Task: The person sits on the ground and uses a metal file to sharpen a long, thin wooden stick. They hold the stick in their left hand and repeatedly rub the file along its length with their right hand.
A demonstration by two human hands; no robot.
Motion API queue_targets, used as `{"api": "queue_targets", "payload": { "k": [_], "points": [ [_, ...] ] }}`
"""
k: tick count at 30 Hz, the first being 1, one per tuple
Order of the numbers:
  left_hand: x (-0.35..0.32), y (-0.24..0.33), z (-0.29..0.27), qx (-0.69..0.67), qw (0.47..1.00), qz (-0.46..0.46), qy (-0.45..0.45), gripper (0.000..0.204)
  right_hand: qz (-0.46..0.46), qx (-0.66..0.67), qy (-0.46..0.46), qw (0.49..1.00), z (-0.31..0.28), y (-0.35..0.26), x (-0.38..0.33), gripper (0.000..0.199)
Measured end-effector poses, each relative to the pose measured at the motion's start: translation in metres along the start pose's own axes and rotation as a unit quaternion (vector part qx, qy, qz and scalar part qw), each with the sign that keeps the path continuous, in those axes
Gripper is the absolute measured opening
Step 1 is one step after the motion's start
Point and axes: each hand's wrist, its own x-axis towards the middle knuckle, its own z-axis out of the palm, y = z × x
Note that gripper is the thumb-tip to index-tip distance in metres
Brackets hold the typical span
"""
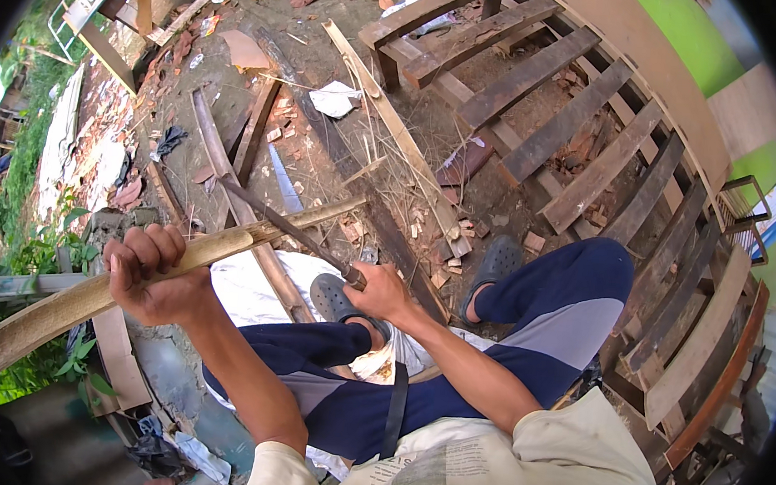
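Observation:
My left hand point(150, 274) is wrapped round a long split bamboo strip point(44, 329), which runs from the lower left edge up to a narrow tip near the middle of the view. In my right hand point(379, 292) is the dark handle of a long-bladed knife point(302, 238), probably a machete. Its thin dark blade points up and left and crosses the strip beyond my left hand. Whether the edge bites into the bamboo, I cannot tell. Both hands are above my bent legs, and a white cloth or sack point(248, 288) lies under them.
Wooden slats point(558, 110) on a frame fill the right side. Split bamboo point(397, 129) and a dark beam point(320, 123) lie on the dirt ahead. A blue saw-like blade point(284, 180) rests among wood chips. My clog-covered feet point(498, 262) are close by.

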Motion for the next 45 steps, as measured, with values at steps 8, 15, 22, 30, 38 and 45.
{"api": "queue_targets", "payload": {
  "k": [8,15,22,30,38,45],
  "points": [
    [0.005,-0.003,0.005,0.031,0.999,0.013,0.025,0.037,0.173,-0.036,0.035,0.984,0.015,0.090,0.030,0.032],
    [0.011,-0.004,0.007,0.061,0.997,0.015,0.053,0.037,0.088,0.021,0.050,0.995,0.025,0.076,0.028,0.030],
    [0.016,-0.002,-0.010,0.081,0.995,0.013,0.062,0.037,0.187,-0.026,0.011,0.982,0.016,0.090,0.031,0.035],
    [0.023,-0.006,-0.004,0.077,0.994,0.010,0.075,0.036,0.180,-0.023,0.035,0.983,0.023,0.100,0.040,0.033],
    [0.023,-0.005,-0.006,0.079,0.993,0.006,0.084,0.038,0.027,0.056,0.024,0.998,0.023,0.010,0.015,0.025],
    [0.016,0.000,-0.012,0.062,0.995,0.010,0.074,0.039,-0.052,0.076,0.035,0.995,0.022,-0.075,-0.018,0.021]
  ]
}}
